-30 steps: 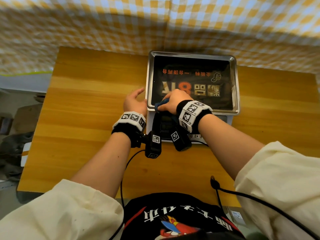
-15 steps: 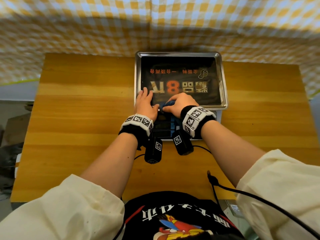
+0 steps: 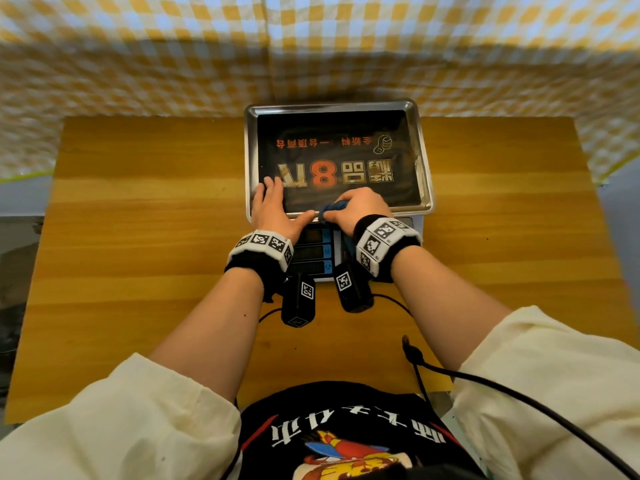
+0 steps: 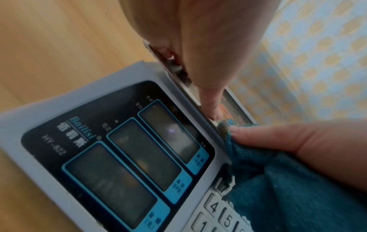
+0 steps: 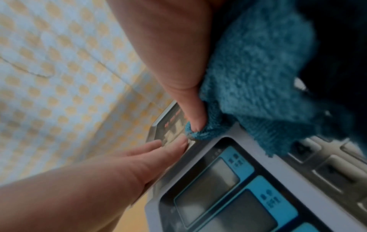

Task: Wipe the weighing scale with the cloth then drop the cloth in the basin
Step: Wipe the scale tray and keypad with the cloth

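The weighing scale (image 3: pixel 424 188) stands at the table's far middle, a steel pan with a black printed sheet on top and a white display panel (image 4: pixel 123 157) with keypad at its near side. My right hand (image 3: pixel 358 207) grips a bunched teal cloth (image 3: pixel 332 207) against the pan's near rim; the cloth (image 5: pixel 256 75) hangs over the keypad (image 5: pixel 325 164). My left hand (image 3: pixel 273 209) lies flat on the pan's near left corner, fingers straight, thumb along the rim toward the cloth (image 4: pixel 278 180). No basin is in view.
The wooden table (image 3: pixel 138 237) extends to both sides of the scale. A yellow-and-white checked cloth (image 3: pixel 311 46) hangs behind it. A black cable (image 3: pixel 485 386) runs from my right side across the near table edge.
My left hand moved from the table beside the scale onto the pan's near left corner. My right hand kept the cloth at the pan's near rim and shifted slightly right.
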